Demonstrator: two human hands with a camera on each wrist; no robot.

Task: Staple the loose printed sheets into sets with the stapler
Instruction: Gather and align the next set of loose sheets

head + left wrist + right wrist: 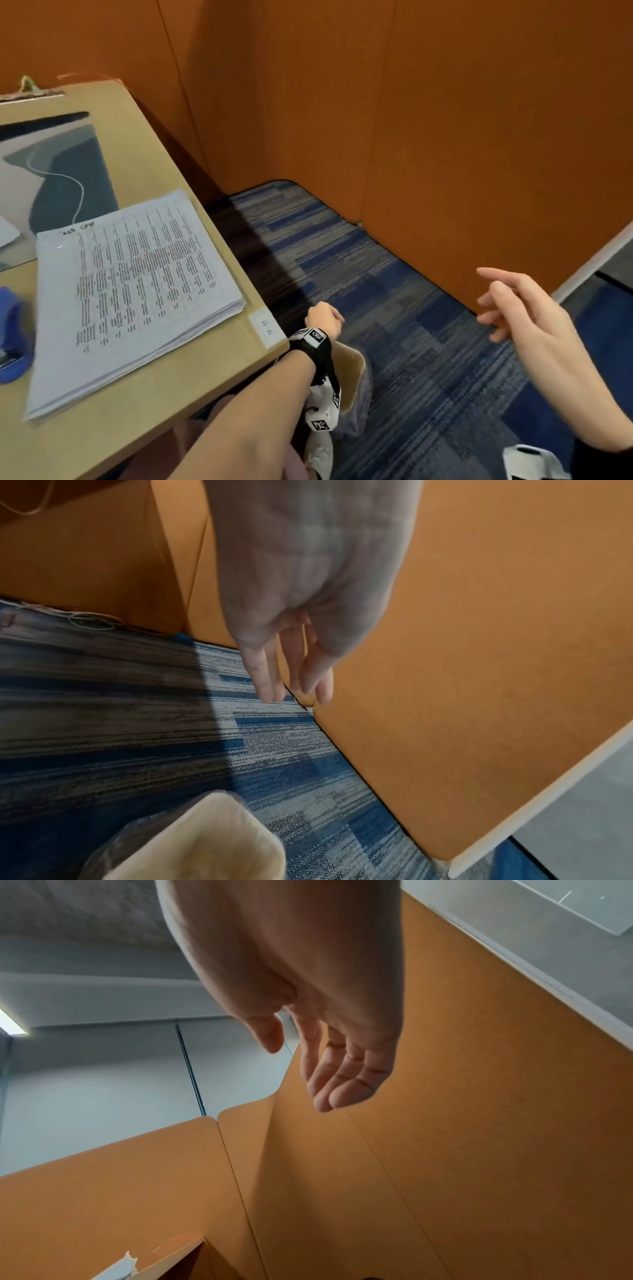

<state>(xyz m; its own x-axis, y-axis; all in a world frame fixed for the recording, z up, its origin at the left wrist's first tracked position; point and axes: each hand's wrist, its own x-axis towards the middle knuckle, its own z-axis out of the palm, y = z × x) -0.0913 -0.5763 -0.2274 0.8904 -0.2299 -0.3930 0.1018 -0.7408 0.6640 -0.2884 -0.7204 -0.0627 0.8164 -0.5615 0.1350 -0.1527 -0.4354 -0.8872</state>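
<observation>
At the near left of the head view, the left forearm is seen crossing the near corner of the bench, with the left hand held off the bench's right edge above the carpet. Its fingers are hidden there; in the left wrist view they are shown straight, hanging down, with nothing held. A cream bin with a clear liner is shown directly below that hand in the left wrist view; in the head view only part of its rim is seen behind the wrist strap. At the near right, the right hand is raised in the air with fingers loosely spread and nothing held; the right wrist view confirms this and alone shows a grey ceiling and a glass wall above the orange partition.

The stack of printed sheets is seen only in the head view, lying on the bench left of the left hand and well apart from both hands. It is a thick white pile, slightly fanned at its right edge, with columns of small dark text on top and a handwritten mark at its far left corner. The blue stapler is cut off by the left border, just beside the stack's left edge. Farther off, a grey patterned mat lies on the bench, and a small white label is stuck at the bench's near right corner.
</observation>
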